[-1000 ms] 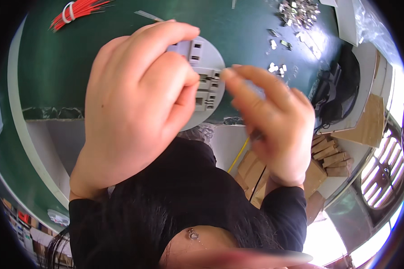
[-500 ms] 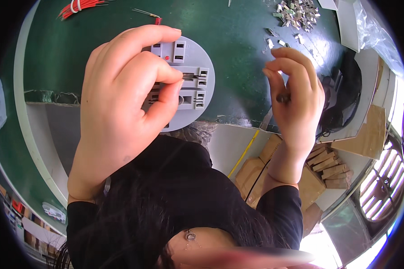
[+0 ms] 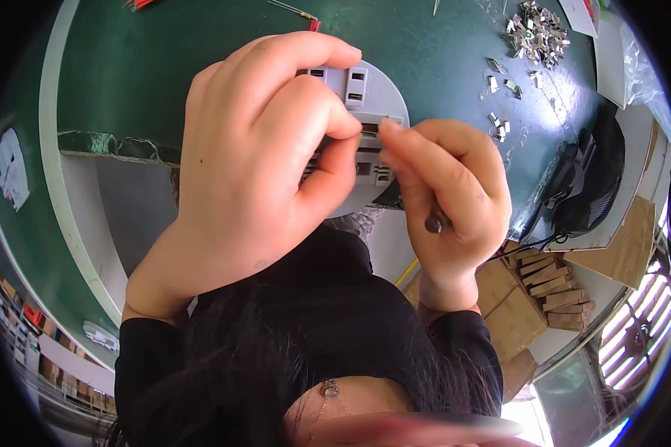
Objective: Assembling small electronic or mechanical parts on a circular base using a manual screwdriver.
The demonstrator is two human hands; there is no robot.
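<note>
a left hand [image 3: 257, 153], thumb and forefinger together, covers part of a grey disc [image 3: 386, 88] at the green counter [image 3: 127, 74]; a right hand [image 3: 462, 179], curled around a dark rod [image 3: 435, 221], nears its right side; metal clips [image 3: 538, 36] lie beyond.

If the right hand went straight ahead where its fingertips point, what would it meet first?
Probably the left hand, close by over the round grey plate; depth is unclear, so the plate might come first.

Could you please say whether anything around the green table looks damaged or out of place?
Yes: the table's front edge, left of the left hand, looks ragged rather than clean. A few small metal pieces lie apart from their heap, though that may be deliberate.
</note>
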